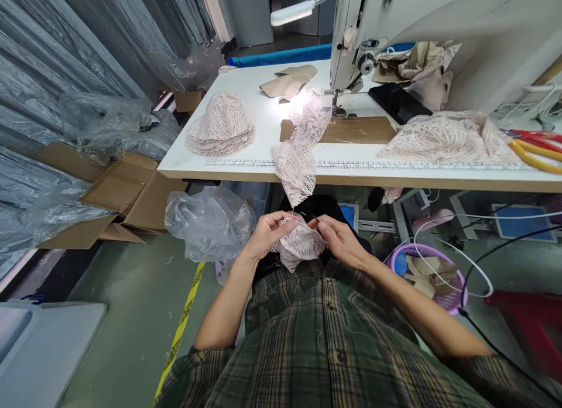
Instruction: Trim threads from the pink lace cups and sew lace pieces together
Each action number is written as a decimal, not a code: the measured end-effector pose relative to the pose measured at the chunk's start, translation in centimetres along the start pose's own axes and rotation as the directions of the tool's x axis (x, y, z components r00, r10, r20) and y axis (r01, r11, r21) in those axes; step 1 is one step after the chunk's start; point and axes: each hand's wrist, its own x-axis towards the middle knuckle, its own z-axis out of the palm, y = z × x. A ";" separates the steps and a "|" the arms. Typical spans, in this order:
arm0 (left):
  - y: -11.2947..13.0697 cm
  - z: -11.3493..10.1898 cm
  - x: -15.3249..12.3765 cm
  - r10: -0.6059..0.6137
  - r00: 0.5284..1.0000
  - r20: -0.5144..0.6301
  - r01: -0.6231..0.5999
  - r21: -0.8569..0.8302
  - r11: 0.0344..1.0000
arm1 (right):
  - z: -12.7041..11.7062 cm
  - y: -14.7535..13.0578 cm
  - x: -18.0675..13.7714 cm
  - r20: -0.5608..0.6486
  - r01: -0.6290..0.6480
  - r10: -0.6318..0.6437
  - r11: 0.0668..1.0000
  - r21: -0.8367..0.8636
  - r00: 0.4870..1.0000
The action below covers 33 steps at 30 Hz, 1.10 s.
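Over my lap, my left hand [270,235] is closed in a pinch on the upper edge of a pale pink lace piece [301,247], cup-like in shape. Just right of it, my right hand [342,242] is closed around a thin dark tool [315,219] with its tip at the lace; most of it is hidden in the fingers, so its kind is unclear. Above the hands, a strip of the same lace [298,156] hangs over the table's front edge. It runs back towards the needle of the sewing machine [336,98].
A stack of lace cups [222,127] lies left on the white table [259,162]. More lace [452,139] and yellow- and red-handled scissors [538,153] lie right. A cardboard box [127,191] and plastic bag [211,223] are at left, a purple basket [456,305] at right.
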 end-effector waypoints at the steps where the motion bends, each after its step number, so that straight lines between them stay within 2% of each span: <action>1: 0.1 -0.1 -0.1 0.007 1.000 -0.017 -0.007 0.028 1.000 | -0.2 0.2 0.6 0.029 -0.016 0.016 1.000 -0.019 0.999; 3: 0.4 -0.2 -0.2 0.017 0.999 -0.031 -0.014 0.090 0.996 | -0.4 0.5 1.9 0.072 -0.013 0.018 0.998 -0.064 0.997; 7: 0.7 -0.5 -0.3 0.035 0.999 -0.019 -0.031 0.200 0.979 | 0.0 0.3 4.2 0.149 0.068 -0.050 0.990 -0.121 0.988; 11: 0.7 -0.8 -0.2 0.073 0.997 -0.004 -0.070 0.273 0.959 | 0.6 0.1 5.2 0.158 0.109 -0.082 0.980 -0.169 0.984; 15: 0.3 -1.1 0.0 0.059 0.998 0.015 -0.061 0.250 0.966 | 0.8 0.3 4.8 0.141 0.080 -0.057 0.984 -0.161 0.988; 23: 0.0 -1.1 0.2 0.017 1.000 -0.004 -0.016 0.143 0.990 | 1.1 0.0 3.9 0.219 0.034 -0.013 0.995 -0.095 0.976; 27: -0.1 -0.9 0.1 0.002 1.000 -0.008 -0.001 0.187 0.982 | 1.8 0.1 4.2 0.175 0.066 -0.038 0.985 -0.157 0.984; 30: 0.0 -1.0 -0.1 -0.004 1.000 0.012 0.001 0.236 0.972 | 2.0 0.8 3.8 0.062 0.031 -0.019 0.978 -0.207 0.998; 32: 0.7 -0.9 0.0 0.064 0.998 -0.006 -0.059 0.335 0.940 | 1.8 1.4 3.4 -0.015 -0.005 0.003 0.988 -0.156 1.000; 33: 1.2 -0.7 0.2 0.137 0.990 -0.041 -0.109 0.409 0.906 | 1.7 1.7 3.2 -0.049 -0.014 0.009 0.994 -0.105 0.999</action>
